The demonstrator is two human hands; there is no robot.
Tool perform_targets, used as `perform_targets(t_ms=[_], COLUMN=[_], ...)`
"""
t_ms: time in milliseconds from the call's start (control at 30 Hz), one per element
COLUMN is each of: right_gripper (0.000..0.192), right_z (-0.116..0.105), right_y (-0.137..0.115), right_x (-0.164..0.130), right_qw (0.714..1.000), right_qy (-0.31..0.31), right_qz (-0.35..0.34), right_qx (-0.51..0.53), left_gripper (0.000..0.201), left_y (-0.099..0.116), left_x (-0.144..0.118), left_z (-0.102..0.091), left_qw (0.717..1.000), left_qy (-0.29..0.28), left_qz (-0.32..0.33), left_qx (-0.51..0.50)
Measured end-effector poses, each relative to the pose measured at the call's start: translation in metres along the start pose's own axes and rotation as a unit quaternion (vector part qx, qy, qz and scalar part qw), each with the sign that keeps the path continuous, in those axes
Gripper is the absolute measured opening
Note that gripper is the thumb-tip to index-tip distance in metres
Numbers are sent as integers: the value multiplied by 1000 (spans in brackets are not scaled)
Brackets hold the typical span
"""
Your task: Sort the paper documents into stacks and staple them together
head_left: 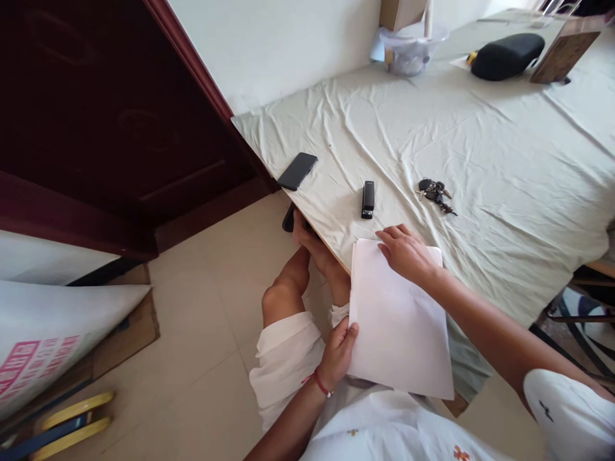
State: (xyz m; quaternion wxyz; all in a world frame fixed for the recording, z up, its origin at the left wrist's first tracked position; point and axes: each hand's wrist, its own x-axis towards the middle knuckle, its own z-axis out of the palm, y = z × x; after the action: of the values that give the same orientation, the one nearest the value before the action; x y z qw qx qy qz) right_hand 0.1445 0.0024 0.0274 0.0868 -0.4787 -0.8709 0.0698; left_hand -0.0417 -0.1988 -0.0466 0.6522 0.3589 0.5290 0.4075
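White paper (398,320), a sheet or thin stack, lies half on the table edge and half out over the person's lap, nearest of all to the camera. Left hand (339,352), a red cord at its wrist, pinches the near left edge between thumb and fingers, which seems to keep the overhanging part from sagging or sliding off. Right hand (406,253) rests flat on the far end with fingers spread, pressing that end onto the tablecloth (480,147) so the sheet stays square to the edge.

Just beyond the paper lies a small black stapler (368,199), within easy reach of the right hand. A bunch of keys (435,192) sits to its right, well clear of the paper, and a dark phone (297,171) lies close to the table's corner on the left. At the far end are a clear plastic tub (413,48), a black padded case (507,56) and a wooden board (562,57) leaning up.

The cloth is pale and heavily creased. Below, the floor is beige tile, with a dark red door (110,121) to the left and flattened cardboard (129,333) by the wall.
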Motion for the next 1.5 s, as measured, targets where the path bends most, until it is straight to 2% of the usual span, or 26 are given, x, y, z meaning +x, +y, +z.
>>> perform_targets(t_ms=[100,267,500,633,867,1067,1300,1500], right_gripper=[30,30,30,24,21,26,30,30], right_z=[11,17,24,23,19,27,26,22], right_y=[-9,-11,1,4,1,-5,-6,-4], right_x=[14,13,14,18,22,20,10,7], right_qw=[999,999,994,988,986,991,997,995], right_qy=[-21,-5,14,1,-12,5,18,10], right_qz=[9,43,81,74,47,52,51,60], right_qx=[-23,-20,78,134,159,123,60,80], left_gripper=[54,54,52,54,55,60,54,52], left_y=[0,0,0,-1,-2,-8,2,1], left_x=[1,4,5,4,4,5,6,8], left_z=[-1,-2,-3,-3,1,1,5,6], left_qw=[1000,999,999,999,998,995,998,998], left_qy=[1,3,1,23,61,95,61,30], left_qz=[8,19,14,11,-2,-28,0,-10], left_qx=[16,33,32,46,21,30,13,-48])
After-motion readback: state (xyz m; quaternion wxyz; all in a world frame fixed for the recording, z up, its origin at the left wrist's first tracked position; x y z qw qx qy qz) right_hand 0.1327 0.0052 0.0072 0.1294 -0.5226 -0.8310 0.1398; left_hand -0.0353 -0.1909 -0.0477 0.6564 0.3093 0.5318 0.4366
